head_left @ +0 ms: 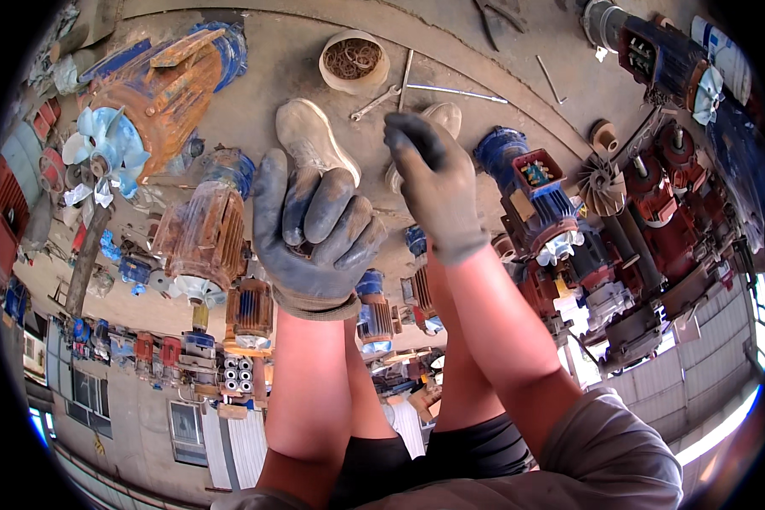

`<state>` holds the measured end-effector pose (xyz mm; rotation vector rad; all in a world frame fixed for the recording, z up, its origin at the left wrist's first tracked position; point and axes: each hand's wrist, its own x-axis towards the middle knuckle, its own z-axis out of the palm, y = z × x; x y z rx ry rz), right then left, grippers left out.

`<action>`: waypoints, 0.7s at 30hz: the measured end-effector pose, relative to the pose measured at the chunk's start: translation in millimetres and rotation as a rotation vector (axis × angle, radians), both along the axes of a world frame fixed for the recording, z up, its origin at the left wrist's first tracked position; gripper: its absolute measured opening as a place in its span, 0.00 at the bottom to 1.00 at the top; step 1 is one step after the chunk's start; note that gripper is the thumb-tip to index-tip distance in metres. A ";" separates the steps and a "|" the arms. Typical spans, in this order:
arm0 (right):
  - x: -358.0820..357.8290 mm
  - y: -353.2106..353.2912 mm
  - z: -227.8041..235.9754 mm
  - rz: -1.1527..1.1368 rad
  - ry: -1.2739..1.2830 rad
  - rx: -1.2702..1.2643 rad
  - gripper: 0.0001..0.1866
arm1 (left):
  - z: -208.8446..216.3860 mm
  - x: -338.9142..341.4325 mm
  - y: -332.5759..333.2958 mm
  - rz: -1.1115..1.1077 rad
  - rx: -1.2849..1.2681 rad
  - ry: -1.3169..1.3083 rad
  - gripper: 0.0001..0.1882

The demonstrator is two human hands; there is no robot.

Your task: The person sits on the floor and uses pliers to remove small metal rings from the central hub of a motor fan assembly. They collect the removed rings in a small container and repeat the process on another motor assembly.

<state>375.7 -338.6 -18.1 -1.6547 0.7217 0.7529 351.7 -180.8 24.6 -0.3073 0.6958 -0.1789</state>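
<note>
A bare concrete floor (255, 51) spreads across a motor workshop crowded with electric motors and loose parts; the pale round bucket (327, 70) of rusty rings (354, 59) serves as landmark. Left of the bucket lies a large rusty motor (166, 102), its pale blue fan (106, 151) bare, probably so the end can be reached. Right of the bucket and nearer the person stands a blue motor (535, 204), its terminal box (539, 172) uncovered, which would leave the connections accessible. Just beside the bucket, on its right and nearer side, a combination wrench (376, 102) and a long metal rod (456, 92) lie on the floor, presumably kept there for easy picking up. Directly on the nearer side of the bucket, past a shoe (313, 134), the gloved left hand (319, 225) is turned palm up with its fingers curled loosely inward, as if cupping something small; a brownish bit seems to show in the palm, too hidden to name. The gloved right hand (433, 174), nearer the person and to the right of the bucket, is raised with bent fingers gathered toward the thumb; whether they pinch anything cannot be told.
</note>
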 end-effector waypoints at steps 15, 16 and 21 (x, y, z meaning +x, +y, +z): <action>68.5 48.5 -189.3 1.133 -0.082 -0.592 0.23 | -17.6 -30.6 8.9 -0.011 0.215 0.163 0.23; 67.5 49.0 -187.6 1.144 -0.096 -0.568 0.23 | -14.9 -30.6 11.4 -0.012 0.210 0.162 0.22; 67.6 66.4 -180.5 1.190 -0.101 -0.519 0.22 | -18.1 -30.7 22.8 0.011 0.161 0.116 0.23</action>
